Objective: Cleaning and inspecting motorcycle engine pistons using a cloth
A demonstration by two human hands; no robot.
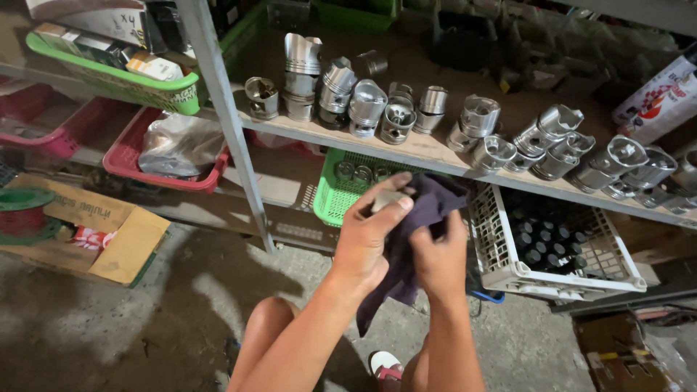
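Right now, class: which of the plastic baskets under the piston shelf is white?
The white crate at the right, holding dark bottles, just right of the hands; the others are green, red and pink.

The dark purple cloth (414,232) wraps most of the small metal part (387,199) pinched in the left hand (370,236), so its shape cannot be told. The right hand (439,258) has its fingers buried in the cloth. At the shelf's right end, the pistons (682,178) run off the picture's edge.
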